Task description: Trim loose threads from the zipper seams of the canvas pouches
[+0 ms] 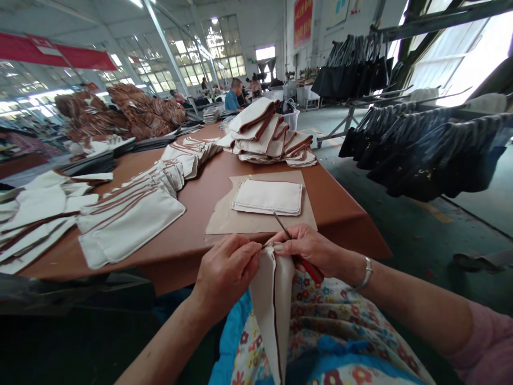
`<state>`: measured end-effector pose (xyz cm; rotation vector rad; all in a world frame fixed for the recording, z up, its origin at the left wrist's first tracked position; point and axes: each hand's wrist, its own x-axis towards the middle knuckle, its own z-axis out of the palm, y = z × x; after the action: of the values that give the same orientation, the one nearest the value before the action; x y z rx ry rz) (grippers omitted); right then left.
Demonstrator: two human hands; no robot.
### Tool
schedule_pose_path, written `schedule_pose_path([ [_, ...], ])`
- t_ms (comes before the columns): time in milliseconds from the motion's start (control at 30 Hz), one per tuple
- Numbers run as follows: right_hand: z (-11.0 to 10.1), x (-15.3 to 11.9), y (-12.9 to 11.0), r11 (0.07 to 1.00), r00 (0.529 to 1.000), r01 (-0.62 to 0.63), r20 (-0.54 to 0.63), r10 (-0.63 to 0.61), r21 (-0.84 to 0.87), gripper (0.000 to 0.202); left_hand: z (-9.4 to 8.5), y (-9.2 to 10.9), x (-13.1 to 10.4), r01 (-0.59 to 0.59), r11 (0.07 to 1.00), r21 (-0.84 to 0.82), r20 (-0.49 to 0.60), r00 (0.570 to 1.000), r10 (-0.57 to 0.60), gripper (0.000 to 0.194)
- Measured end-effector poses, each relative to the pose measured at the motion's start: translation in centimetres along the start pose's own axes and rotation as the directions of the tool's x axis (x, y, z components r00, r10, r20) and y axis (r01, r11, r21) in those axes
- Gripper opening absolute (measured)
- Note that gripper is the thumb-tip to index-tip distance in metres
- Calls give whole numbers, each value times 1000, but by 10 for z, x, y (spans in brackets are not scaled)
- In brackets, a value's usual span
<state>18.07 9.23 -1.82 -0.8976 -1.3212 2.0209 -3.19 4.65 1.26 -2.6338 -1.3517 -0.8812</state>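
A cream fabric piece (262, 299) with a dark edge line hangs down over the floral apron, its top end pinched between both hands. My left hand (226, 272) is closed on its upper left corner. My right hand (306, 246) grips the same top end with thumb and fingers, and also holds a thin pointed tool with a red handle (311, 270), its tip pointing up and to the left. Just beyond the hands, a small stack of cream pieces (267, 197) lies on a brown paper sheet (222, 218) on the table.
The brown-covered table (340, 206) carries a tall folded cream pile (264, 133), a fanned row of cream pieces (136, 219) and brown bundles (132, 112). Racks of black bags (425, 155) stand right. A person in blue (232, 99) sits far behind.
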Motion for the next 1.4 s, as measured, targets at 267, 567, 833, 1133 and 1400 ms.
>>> schedule_pose_path([
  [267,3,-4,4,999,999,29,22,-28,-23,33,13,12,-4,-16,990,144,-42,999,22,13],
  [567,4,-8,-1,806,948,317,139,-286,-500,21,9,8,6,-19,954,299,126,992,-20,16],
  [833,-5,-6,-9,711,913,407,220,-345,-574,16,-3,-9,14,448,695,-563,480,861,-166,11],
  [1133,-6,-5,-9,852,961,277,140,-240,-445,10,11,-11,10,647,408,-644,611,756,-236,25],
  [1400,-1,-4,-12,898,987,160,88,-136,-409,12,18,-13,8,686,327,-650,636,727,-259,28],
])
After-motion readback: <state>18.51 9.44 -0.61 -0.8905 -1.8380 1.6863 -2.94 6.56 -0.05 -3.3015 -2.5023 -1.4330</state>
